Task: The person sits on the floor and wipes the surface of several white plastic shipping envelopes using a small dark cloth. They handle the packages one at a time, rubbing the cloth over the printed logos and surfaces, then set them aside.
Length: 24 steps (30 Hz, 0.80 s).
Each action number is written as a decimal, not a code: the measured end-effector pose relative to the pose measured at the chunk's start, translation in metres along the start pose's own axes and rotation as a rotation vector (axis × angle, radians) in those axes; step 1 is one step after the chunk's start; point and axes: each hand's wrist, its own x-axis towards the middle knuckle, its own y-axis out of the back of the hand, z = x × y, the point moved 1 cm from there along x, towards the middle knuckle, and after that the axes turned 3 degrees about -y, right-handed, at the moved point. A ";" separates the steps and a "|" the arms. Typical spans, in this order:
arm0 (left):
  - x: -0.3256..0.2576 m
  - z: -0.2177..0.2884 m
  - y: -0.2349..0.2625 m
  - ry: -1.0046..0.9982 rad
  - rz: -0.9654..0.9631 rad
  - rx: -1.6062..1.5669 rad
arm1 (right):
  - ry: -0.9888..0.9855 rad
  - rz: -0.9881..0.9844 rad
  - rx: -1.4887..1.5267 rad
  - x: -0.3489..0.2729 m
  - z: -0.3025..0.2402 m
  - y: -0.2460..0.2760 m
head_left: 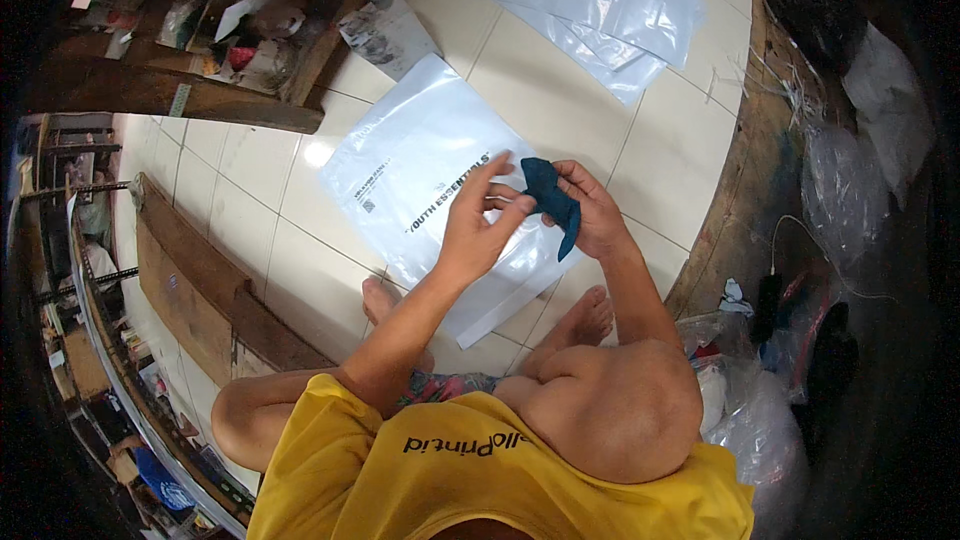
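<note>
A small piece of dark teal cloth (552, 202) is crumpled in front of me, one end hanging down. My right hand (592, 212) pinches it from its right side; some of those fingers lie behind the fabric. On the other side is my left hand (480, 225), open with its fingers apart. Its thumb tip comes up to the cloth's left edge, and I cannot tell whether it touches. Below both hands a white plastic mailer bag (400, 155) with black print lies flat on the tiles, partly covered by my left hand and forearm.
More clear-white plastic bags (610, 0) lie spread at the far side. A printed sheet (388, 32) touches the mailer's far corner. Wooden shelving (150, 90) and a wooden plank (190, 290) stand at the left. Clear plastic bags (745, 390) are heaped at the right.
</note>
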 end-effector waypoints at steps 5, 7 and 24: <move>0.003 0.006 -0.004 -0.126 -0.053 0.333 | -0.001 0.040 -0.067 0.001 0.008 -0.012; 0.005 0.007 -0.006 -0.141 -0.016 0.356 | 0.030 -0.035 0.032 -0.007 -0.002 -0.019; 0.015 -0.007 0.011 0.493 -0.158 -0.159 | 0.041 -0.024 -0.487 0.007 0.007 0.003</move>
